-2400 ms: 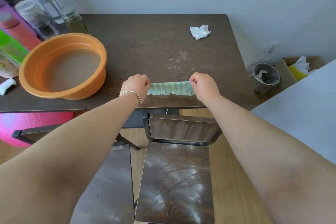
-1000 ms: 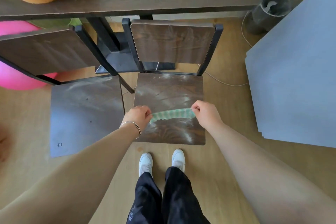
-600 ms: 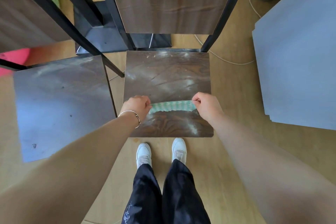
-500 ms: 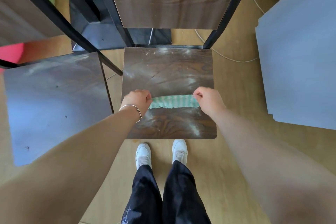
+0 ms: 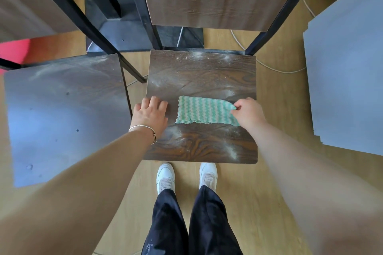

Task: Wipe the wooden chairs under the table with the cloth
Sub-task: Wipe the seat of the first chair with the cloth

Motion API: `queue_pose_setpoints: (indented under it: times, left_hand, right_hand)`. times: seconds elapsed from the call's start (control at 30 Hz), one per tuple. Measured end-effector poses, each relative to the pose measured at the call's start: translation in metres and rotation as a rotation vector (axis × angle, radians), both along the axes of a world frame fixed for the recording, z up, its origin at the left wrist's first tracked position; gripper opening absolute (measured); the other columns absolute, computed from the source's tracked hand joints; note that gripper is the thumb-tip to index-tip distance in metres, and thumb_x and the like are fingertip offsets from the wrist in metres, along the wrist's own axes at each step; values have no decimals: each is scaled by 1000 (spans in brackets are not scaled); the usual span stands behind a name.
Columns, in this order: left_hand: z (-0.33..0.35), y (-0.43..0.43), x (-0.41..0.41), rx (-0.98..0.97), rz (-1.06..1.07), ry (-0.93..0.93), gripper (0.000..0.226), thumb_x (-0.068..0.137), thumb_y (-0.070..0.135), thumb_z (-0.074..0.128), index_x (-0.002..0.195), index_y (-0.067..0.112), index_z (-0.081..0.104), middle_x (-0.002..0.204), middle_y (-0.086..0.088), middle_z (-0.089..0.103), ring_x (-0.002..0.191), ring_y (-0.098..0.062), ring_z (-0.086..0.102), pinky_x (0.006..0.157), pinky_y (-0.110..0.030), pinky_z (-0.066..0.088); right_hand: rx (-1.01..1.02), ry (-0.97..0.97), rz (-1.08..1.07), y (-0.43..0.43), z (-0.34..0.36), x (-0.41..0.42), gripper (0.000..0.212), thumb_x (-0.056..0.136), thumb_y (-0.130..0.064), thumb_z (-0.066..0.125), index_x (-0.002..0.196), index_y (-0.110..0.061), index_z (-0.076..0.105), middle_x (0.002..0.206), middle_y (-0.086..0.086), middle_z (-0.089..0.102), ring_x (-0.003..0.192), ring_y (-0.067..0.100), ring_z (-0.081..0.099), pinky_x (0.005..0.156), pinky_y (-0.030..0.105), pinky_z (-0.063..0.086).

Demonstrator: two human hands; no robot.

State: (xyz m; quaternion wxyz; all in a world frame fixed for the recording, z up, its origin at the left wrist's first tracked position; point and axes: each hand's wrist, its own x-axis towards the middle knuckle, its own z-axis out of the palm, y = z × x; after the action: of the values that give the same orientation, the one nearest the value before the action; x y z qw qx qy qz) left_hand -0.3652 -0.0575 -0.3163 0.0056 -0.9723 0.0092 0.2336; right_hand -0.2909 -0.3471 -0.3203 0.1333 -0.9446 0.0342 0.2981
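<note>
Since my right hand (image 5: 247,113) only pinches one end of the cloth (image 5: 204,112) between thumb and fingers while my left hand (image 5: 150,113) rests empty and spread on the seat's left edge, a sideways pull could bunch the cloth into a rope and smear the white dust toward the chair seat's (image 5: 202,80) front corners instead of lifting it. Across the middle of the seat the cloth lies flat, its long axis running from left edge to right edge.

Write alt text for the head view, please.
A right hand pinches a green patterned cloth lying on a dusty wooden chair seat; the left hand rests open on the seat's left edge.
</note>
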Motion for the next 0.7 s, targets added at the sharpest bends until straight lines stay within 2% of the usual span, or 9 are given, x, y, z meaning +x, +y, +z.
queue_pose_setpoints:
  times: [0.07,0.17,0.3,0.4,0.47,0.57,0.7]
  left_hand:
    - [5,6,-4,17,4,-27,50,90,47,49,133,24,41,127,-5,43,117,-29,40,95,-42,37]
    - [12,13,-10,14,25,-50,53,88,53,47,133,25,39,129,-4,43,119,-28,38,98,-41,35]
    - [19,26,-17,19,19,-63,56,88,55,47,133,24,40,134,-4,40,124,-28,36,100,-41,33]
    - [20,37,-23,19,41,-76,56,88,55,47,134,23,39,138,-4,38,125,-28,35,101,-41,32]
    - [19,45,-27,22,62,-74,57,89,55,47,135,24,37,140,-4,36,127,-28,34,102,-42,31]
    - [17,55,-32,22,87,-75,58,89,55,47,136,24,36,141,-4,35,128,-28,32,103,-43,31]
    - [12,63,-35,19,117,-69,57,89,54,47,136,25,35,141,-4,35,129,-28,32,103,-43,31]
  right_hand:
    - [-12,-8,2,7,5,0,20,91,-22,59,93,-5,70,104,10,58,90,30,57,80,41,51]
    - [34,4,-2,27,16,-2,21,92,-23,57,91,-4,66,91,11,63,81,30,60,72,42,52]
    - [151,31,-34,68,23,-11,16,94,-28,55,93,-14,63,83,2,66,75,20,63,64,32,49]
    - [335,95,-119,100,17,-19,12,93,-29,58,98,-19,63,92,-3,68,76,13,67,66,28,52]
    - [439,108,-146,114,11,-25,13,92,-28,60,101,-21,66,99,-5,67,84,14,68,78,30,54]
    - [360,30,-22,121,-1,-31,24,92,-24,63,114,-18,68,115,1,64,100,19,63,88,32,50]
    - [221,-2,158,122,-12,-35,34,92,-26,63,126,-23,62,131,-1,50,109,21,56,89,34,48]
